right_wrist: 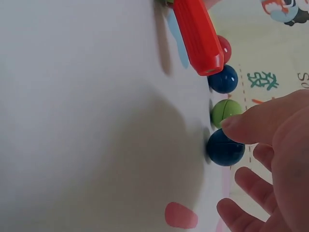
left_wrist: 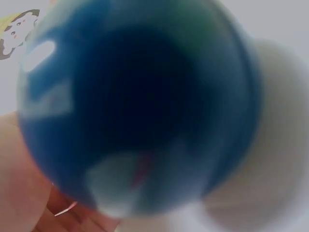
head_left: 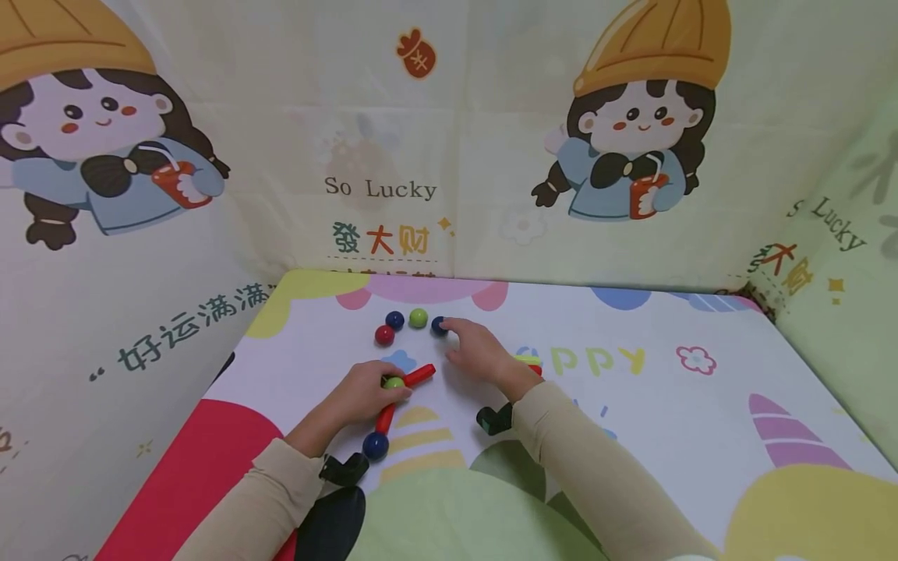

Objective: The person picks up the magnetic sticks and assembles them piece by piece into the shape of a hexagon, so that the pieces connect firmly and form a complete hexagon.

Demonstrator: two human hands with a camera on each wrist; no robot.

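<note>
My left hand [head_left: 361, 393] grips a green ball [head_left: 394, 382] from which two red rods stick out. One red rod [head_left: 421, 375] points up and right; the other red rod [head_left: 385, 419] runs down to a blue ball [head_left: 375, 446]. That blue ball [left_wrist: 140, 106] fills most of the left wrist view, blurred. My right hand [head_left: 487, 358] reaches to a loose blue ball [head_left: 439, 326] at the back, a fingertip at it and the other fingers apart. In the right wrist view, the blue ball [right_wrist: 225, 147] sits beside a green ball [right_wrist: 225, 112].
Left of the right hand's ball, a green ball [head_left: 418, 318], another blue ball [head_left: 394, 320] and a red ball [head_left: 384, 335] lie on the patterned table [head_left: 631, 421]. Partly behind the right wrist are yellow-green and red pieces [head_left: 533, 364]. Printed cloth [head_left: 491, 156] hangs behind.
</note>
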